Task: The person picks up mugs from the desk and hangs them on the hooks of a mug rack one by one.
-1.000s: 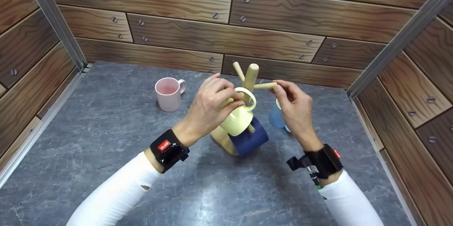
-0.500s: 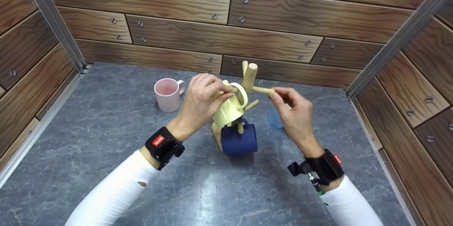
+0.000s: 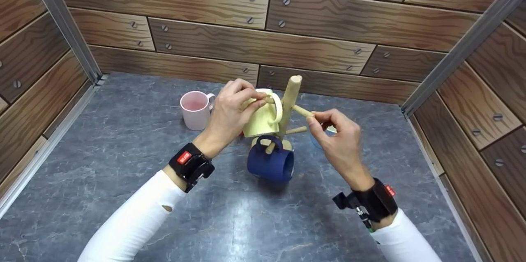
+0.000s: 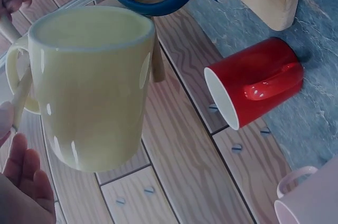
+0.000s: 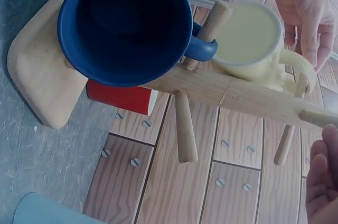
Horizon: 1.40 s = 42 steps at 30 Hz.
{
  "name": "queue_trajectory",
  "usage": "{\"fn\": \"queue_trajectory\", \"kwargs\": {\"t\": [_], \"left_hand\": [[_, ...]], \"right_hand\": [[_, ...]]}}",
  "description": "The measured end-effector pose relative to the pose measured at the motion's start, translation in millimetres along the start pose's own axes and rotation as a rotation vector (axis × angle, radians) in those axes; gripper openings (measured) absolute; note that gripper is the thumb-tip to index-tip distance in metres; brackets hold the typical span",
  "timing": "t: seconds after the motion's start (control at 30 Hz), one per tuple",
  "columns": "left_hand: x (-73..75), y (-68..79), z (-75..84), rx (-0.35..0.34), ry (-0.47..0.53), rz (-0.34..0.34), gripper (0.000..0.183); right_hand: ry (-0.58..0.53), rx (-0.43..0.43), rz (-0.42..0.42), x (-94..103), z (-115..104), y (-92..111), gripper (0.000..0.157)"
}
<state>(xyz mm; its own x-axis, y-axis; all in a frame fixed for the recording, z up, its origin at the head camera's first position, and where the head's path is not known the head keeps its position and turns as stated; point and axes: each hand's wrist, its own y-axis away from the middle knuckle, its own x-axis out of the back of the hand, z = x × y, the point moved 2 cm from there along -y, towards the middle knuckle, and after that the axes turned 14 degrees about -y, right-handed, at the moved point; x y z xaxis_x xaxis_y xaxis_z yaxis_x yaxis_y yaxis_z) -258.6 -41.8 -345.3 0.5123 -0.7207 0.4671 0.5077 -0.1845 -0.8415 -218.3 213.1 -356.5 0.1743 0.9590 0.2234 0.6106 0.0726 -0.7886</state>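
A wooden mug tree (image 3: 292, 93) stands mid-table, its post leaning slightly. My left hand (image 3: 230, 108) pinches the tip of an upper peg, and a pale yellow mug (image 3: 259, 122) hangs by its handle on that peg. In the left wrist view the peg (image 4: 21, 97) passes through the yellow handle, with thumb and fingers at its end. My right hand (image 3: 339, 141) pinches the tip of another upper peg (image 3: 302, 111), which is bare. A dark blue mug (image 3: 269, 165) hangs sideways on a lower peg, below the yellow one.
A pink mug (image 3: 195, 110) stands upright to the left. A light blue mug (image 3: 315, 141) is partly hidden behind my right hand. Behind the tree a red mug (image 4: 259, 84) stands on the grey tabletop (image 3: 242, 229). Wood-print walls (image 3: 205, 40) enclose the table.
The mug tree has turned: the right peg swung nearer with my right hand, while the blue mug shifted left. My left hand and the yellow mug moved left and slightly back.
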Motion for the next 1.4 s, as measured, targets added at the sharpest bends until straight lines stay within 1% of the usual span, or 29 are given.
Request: {"fn": "queue_trajectory", "kwargs": {"t": [0.3, 0.5, 0.67, 0.83, 0.9, 1.03, 1.13, 1.2, 1.27, 1.33, 1.4], "left_hand": [[-5.1, -5.6, -1.3, 0.029, -0.002, -0.023, 0.015], [-11.2, -9.1, -3.9, 0.069, 0.01, -0.04, 0.017], [-15.0, -11.0, -5.3, 0.091, 0.013, -0.049, 0.018], [-18.4, -13.4, -4.7, 0.093, 0.018, -0.053, 0.018], [-19.5, -13.4, -4.6, 0.095, 0.02, -0.051, 0.019], [-20.5, -11.5, -5.4, 0.091, 0.042, -0.038, 0.02], [-19.8, -8.3, -7.6, 0.082, 0.085, -0.044, 0.026], [-18.0, -4.7, -10.6, 0.086, 0.114, -0.069, 0.033], [-15.0, 0.4, -14.8, 0.108, 0.139, -0.107, 0.041], [-10.8, 7.2, -20.7, 0.142, 0.151, -0.15, 0.047], [-6.2, 15.8, -27.8, 0.183, 0.153, -0.196, 0.052]], "right_hand": [[-0.005, 0.05, -0.01, -3.3, -4, 4, 0.008], [-0.017, 0.098, -0.001, -9.8, -7, 6, 0.008], [0.026, 0.153, -0.018, -15.0, -12, 7, 0.008], [0.077, 0.194, -0.024, -17.7, -17, 8, 0.01], [0.089, 0.207, -0.024, -18.1, -18, 8, 0.013], [0.088, 0.229, -0.033, -15.1, -16, 10, 0.031], [0.067, 0.216, -0.04, -6.9, -10, 12, 0.041], [0.063, 0.191, -0.036, 1.3, -3, 13, 0.047], [0.081, 0.152, -0.024, 10.8, 6, 13, 0.05], [0.113, 0.109, -0.017, 20.8, 18, 13, 0.048], [0.152, 0.062, -0.023, 30.6, 29, 14, 0.042]]}}
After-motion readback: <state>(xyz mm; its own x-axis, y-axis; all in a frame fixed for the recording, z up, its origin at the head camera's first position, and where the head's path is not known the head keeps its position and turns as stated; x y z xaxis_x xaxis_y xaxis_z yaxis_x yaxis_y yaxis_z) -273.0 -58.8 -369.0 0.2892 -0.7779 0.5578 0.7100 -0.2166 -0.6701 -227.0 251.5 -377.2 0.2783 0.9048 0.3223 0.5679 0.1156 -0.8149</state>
